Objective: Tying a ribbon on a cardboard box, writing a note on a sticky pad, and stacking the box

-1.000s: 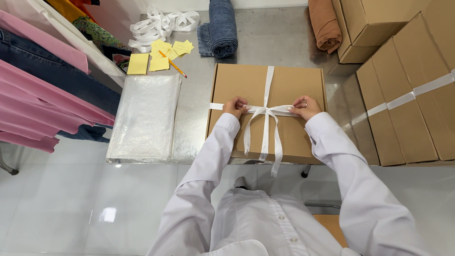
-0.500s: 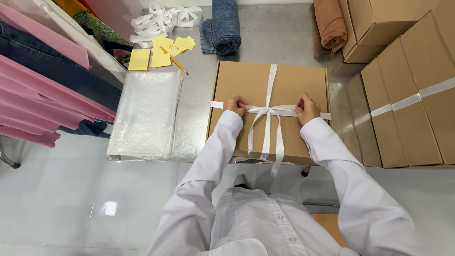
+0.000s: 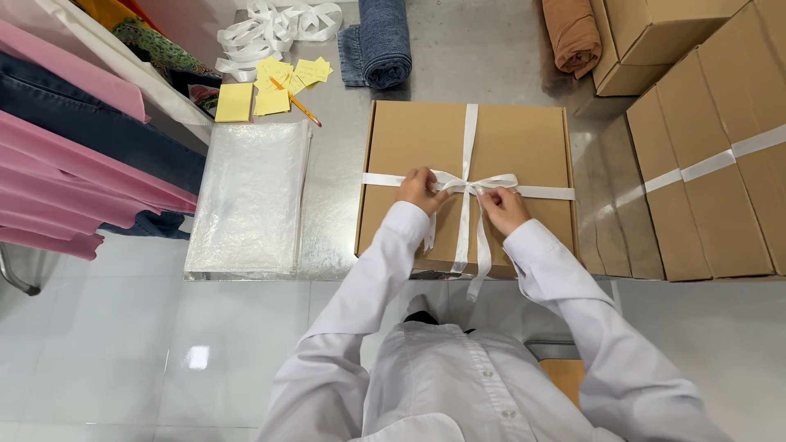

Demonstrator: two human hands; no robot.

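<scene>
With the left hand and right hand pinching the white ribbon at its bow on the cardboard box, an uneven tug could likely slacken the knot.

**Bright, even, sharp**

Diffuse overhead light, soft short shadows. Dull sheen on the metal surface; glare spot on the floor, near left. Clear plastic sheet glints. Wide-angle bending at edges. No blur.

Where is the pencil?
In the head view, the pencil lies on the steel table, upper left, across the yellow sticky notes.
</scene>
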